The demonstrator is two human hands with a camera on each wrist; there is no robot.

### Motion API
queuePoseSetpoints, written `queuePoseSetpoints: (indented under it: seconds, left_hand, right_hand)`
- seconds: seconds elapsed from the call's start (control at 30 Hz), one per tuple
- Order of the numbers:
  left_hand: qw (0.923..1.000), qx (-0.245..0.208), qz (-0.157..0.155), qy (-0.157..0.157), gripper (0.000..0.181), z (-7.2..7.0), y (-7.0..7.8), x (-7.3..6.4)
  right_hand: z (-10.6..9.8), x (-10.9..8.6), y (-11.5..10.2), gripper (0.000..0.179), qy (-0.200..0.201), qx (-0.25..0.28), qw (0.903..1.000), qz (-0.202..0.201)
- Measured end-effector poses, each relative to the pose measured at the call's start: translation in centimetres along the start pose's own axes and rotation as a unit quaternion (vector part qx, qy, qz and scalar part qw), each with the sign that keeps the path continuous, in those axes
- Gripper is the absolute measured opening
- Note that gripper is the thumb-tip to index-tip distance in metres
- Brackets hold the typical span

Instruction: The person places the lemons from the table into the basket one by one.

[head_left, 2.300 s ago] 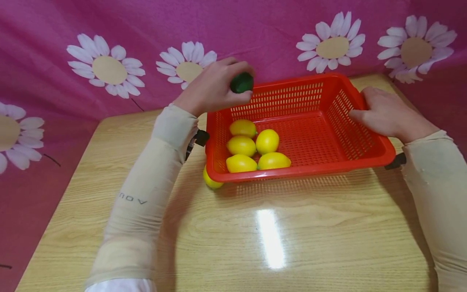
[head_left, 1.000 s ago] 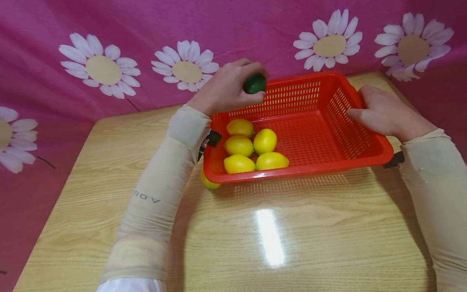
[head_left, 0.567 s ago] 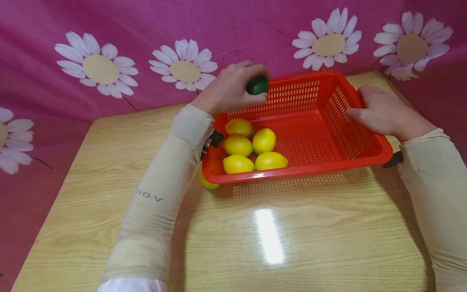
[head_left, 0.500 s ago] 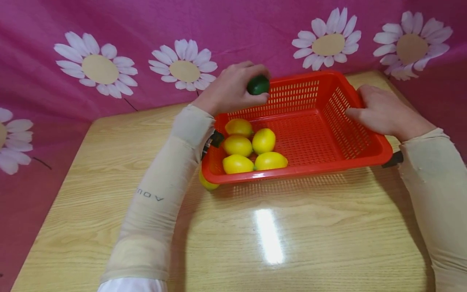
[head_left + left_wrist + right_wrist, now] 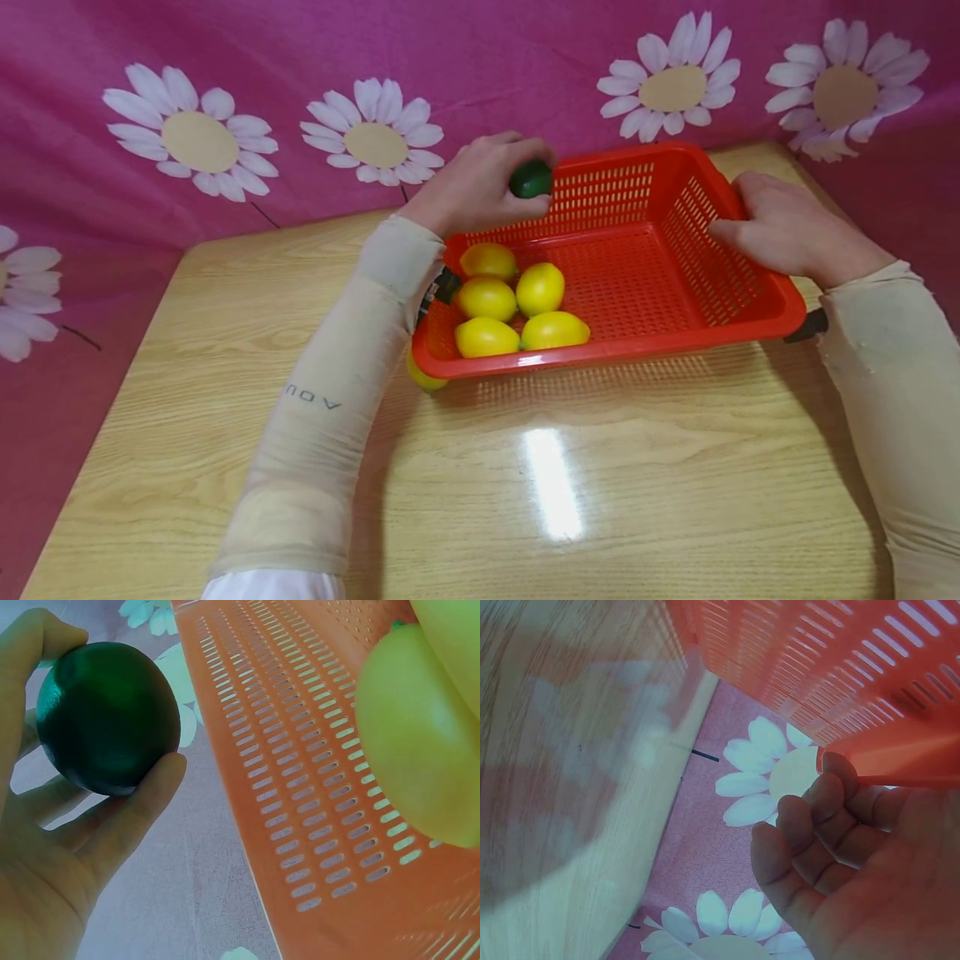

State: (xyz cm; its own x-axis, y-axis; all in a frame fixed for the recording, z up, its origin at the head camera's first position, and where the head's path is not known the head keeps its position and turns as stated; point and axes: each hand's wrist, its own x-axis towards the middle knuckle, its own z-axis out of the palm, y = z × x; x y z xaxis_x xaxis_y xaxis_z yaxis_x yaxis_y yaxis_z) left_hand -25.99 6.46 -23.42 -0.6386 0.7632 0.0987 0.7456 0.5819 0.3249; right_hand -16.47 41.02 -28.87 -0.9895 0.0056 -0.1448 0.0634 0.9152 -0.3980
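In the head view, my left hand [image 5: 487, 187] holds a smooth, dark green round fruit [image 5: 531, 178] above the back left of a red slotted plastic basket [image 5: 622, 337]. Its thumb and fingers wrap the green fruit [image 5: 109, 716], as the left wrist view shows. At the basket's right end, my right hand [image 5: 787, 225] grips the rim, with curled fingers [image 5: 795, 821] under it in the right wrist view. Several yellow lemons [image 5: 487, 300] lie together in the left part of the basket. Another lemon [image 5: 426, 373] is outside, partly hidden by the front left corner.
The basket is on a light wooden table [image 5: 637, 483], its near rim toward me. Behind the table hangs a pink cloth [image 5: 510, 67] with white daisies. A black wrist mount [image 5: 442, 287] sits under my left wrist, close to the basket's left rim.
Over the last two seconds, my left hand has carried the green fruit a little to the right, then stayed almost still. My right hand keeps its grip on the rim.
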Motion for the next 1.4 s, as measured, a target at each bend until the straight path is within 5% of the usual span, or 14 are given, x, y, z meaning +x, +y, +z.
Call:
queuePoseSetpoints:
  seconds: [0.9, 1.4]
  left_hand:
    - [0.998, 0.027, 0.006, -0.057, 0.044, 1.6, 0.1, 2.0]
    - [0.9949, 0.032, 0.0, -0.096, 0.045, 2.4, -0.4, 1.9]
  right_hand:
    - [-0.1, 0.0, 0.2, 0.052, -0.006, -0.005, 1.0, 0.002]
    - [0.0, 0.0, 0.2, 0.052, 0.0, -0.004, 1.0, -0.005]
